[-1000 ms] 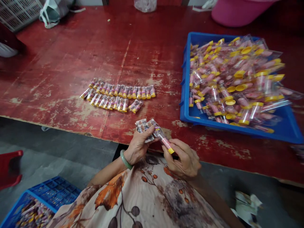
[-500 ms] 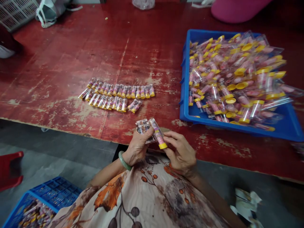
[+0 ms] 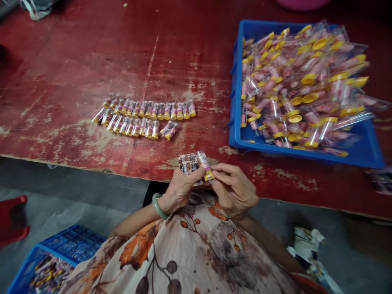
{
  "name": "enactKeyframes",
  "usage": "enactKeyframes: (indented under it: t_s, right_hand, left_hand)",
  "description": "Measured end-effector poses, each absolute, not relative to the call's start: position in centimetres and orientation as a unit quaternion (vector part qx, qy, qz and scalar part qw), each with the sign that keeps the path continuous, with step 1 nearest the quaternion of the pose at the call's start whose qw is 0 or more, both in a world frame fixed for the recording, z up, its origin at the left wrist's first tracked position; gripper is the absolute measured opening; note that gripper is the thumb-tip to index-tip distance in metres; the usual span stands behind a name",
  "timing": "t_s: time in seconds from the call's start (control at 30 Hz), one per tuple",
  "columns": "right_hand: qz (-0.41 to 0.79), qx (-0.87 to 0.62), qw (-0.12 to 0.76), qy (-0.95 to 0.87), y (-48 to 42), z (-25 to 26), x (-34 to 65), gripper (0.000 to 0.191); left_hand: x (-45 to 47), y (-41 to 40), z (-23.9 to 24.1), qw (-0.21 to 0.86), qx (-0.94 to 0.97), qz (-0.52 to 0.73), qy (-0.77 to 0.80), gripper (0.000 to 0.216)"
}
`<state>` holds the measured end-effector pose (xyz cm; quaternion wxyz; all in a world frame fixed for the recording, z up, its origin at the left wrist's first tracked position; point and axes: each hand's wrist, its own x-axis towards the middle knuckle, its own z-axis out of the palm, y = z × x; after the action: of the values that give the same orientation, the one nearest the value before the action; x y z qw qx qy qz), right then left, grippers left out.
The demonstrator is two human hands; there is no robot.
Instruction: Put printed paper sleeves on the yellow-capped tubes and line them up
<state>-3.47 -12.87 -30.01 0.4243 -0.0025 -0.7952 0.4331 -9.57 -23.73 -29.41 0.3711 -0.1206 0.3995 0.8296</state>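
My left hand (image 3: pixel 179 188), with a green bangle on its wrist, pinches a small stack of printed picture cards (image 3: pixel 188 163) at the table's near edge. My right hand (image 3: pixel 234 188) grips a little clear tube with a yellow cap (image 3: pixel 205 165), held against the cards. Both hands meet just over the edge of the worn red table (image 3: pixel 92 61). Two neat rows of filled tubes (image 3: pixel 145 115) lie on the table beyond my hands.
A blue tray (image 3: pixel 361 153) piled with yellow-capped tubes in clear wrappers sits at the right. A blue crate (image 3: pixel 70 245) with more packets stands on the floor at lower left, near a red stool (image 3: pixel 14 220). Crumpled paper (image 3: pixel 306 241) lies on the floor at right.
My right hand has drawn the tube in toward the cards, so tube and cards now touch. The view has tipped downward and the table's far edge has left the picture.
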Motion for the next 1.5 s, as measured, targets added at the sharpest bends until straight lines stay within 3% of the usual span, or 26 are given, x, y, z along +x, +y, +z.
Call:
enactKeyframes:
  t_s: [0.93, 1.07, 1.27, 1.5]
  right_hand:
    - [0.413, -0.014, 0.42, -0.808, -12.7, -30.6, -3.1, 0.027]
    - [0.444, -0.017, 0.417, -0.793, -12.8, -31.2, -3.2, 0.036]
    - [0.552, -0.016, 0.256, -0.793, -11.8, -31.6, -3.1, 0.074]
    - [0.531, -0.004, 0.246, -0.811, -11.7, -31.5, -3.5, 0.076]
  left_hand:
    - [-9.8, -23.9, -29.5, 0.351, -0.091, 0.82, 0.442, 0.027]
    - [-9.7, -23.9, -29.3, 0.371, -0.088, 0.816, 0.435, 0.028]
    - [-9.7, -24.0, -29.1, 0.384, -0.084, 0.812, 0.431, 0.031]
    - [-9.6, -24.0, -29.0, 0.39, -0.103, 0.812, 0.422, 0.033]
